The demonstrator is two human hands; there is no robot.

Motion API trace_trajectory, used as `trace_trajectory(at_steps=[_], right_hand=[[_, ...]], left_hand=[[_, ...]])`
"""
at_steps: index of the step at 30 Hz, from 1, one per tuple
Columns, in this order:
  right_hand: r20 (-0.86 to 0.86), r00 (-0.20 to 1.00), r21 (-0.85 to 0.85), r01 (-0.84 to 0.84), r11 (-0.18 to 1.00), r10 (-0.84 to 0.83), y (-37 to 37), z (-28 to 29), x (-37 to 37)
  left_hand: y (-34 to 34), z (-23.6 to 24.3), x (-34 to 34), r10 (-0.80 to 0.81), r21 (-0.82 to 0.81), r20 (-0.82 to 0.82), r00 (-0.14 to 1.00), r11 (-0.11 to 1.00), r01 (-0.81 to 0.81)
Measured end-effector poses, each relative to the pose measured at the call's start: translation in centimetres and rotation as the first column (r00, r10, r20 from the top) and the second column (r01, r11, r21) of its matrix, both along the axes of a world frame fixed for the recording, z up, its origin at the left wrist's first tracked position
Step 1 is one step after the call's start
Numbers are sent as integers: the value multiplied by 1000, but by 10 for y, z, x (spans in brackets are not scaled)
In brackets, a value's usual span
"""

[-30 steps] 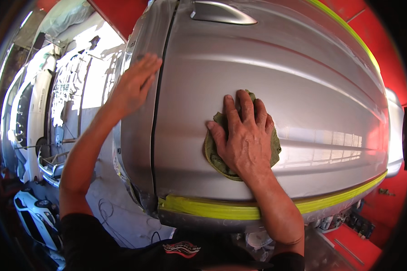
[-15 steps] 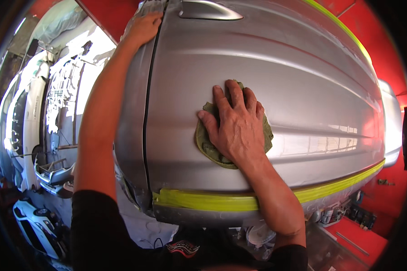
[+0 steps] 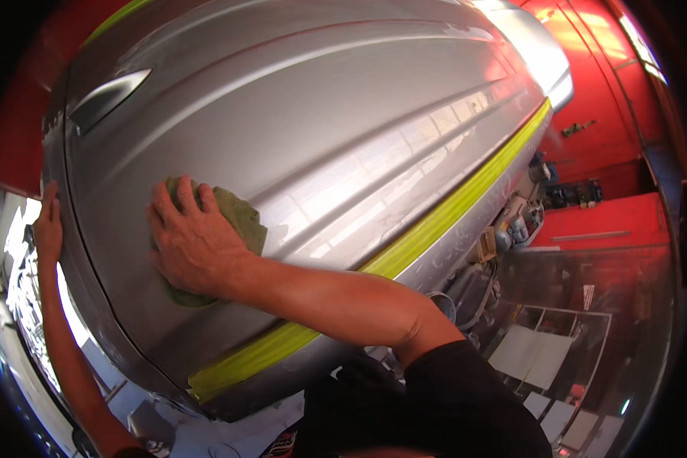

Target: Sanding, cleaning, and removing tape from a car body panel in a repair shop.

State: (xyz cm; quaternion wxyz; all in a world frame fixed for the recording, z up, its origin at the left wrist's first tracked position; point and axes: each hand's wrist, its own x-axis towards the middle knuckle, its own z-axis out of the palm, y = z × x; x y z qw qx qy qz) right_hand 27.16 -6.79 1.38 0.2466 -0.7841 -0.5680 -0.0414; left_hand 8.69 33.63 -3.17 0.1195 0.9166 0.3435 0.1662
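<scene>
The view has turned, so the silver roof [image 3: 305, 99] now slopes up toward the right, and the fin [image 3: 108, 99] stands at the upper left, not at the top edge as half a second ago. The green cloth [image 3: 246, 220] lies on the near half of the roof, between the fin and the near strip of yellow tape [image 3: 252, 355]. The right hand [image 3: 198, 248] rests on it, its fingers a little bent, and it presses the cloth from above rather than closing around it. More cloth now shows on the right side of this hand, so it seems to me that either the hand or the cloth has shifted a little. Because the view has turned, I cannot tell surely how far the cloth has slid. The right forearm [image 3: 336, 301] now crosses the tape more sideways. The left hand [image 3: 47, 229] has left the place beside the fin and is now nearer to the person, at the outer edge of the end panel [image 3: 95, 305]. Whether it grips that edge or only touches it, I cannot tell. For the wiping, I judge, this means that the right hand alone works the cloth, while the left perhaps gives support.
</scene>
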Motion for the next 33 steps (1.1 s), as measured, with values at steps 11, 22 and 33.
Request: trace_trajectory(at_steps=[11,22,33], right_hand=[[52,997,-21,59,998,-58,-4,-8,10],[-21,999,12,-35,999,35,4,6,-10],[56,998,1,25,1000,-25,-6,-7,12]], left_hand=[[-211,12,-80,-224,-75,-88,971,973,217],[39,4,21,18,-30,9,1000,999,-18],[-134,-18,-71,-143,-29,-10,990,989,142]])
